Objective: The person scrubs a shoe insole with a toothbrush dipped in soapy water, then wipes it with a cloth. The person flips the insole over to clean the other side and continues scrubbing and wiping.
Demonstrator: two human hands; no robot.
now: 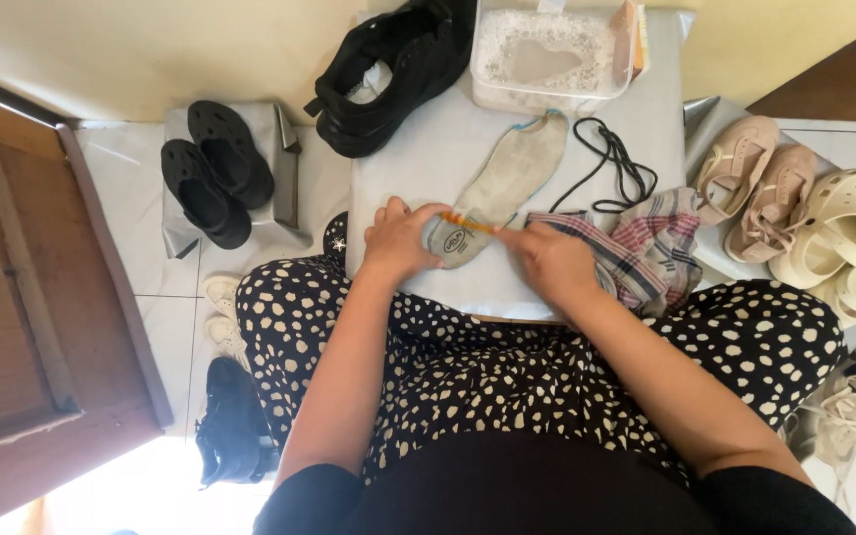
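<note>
A grey shoe insole (507, 178) lies on the white table top (636, 129) in front of me. My left hand (400, 240) presses on its near heel end. My right hand (552, 263) holds a small orange tool, likely a brush (468, 222), against the heel of the insole. A plaid cloth (651, 248) lies bunched under and beside my right hand. A black shoelace (614, 166) is coiled just past the cloth.
A black sneaker (388, 69) and a clear plastic tub (547, 54) stand at the table's far side. Black clogs (215, 168) sit on a grey box to the left. Pink sandals (755, 183) and cream clogs (849, 238) are on the right. A wooden door (22, 297) stands left.
</note>
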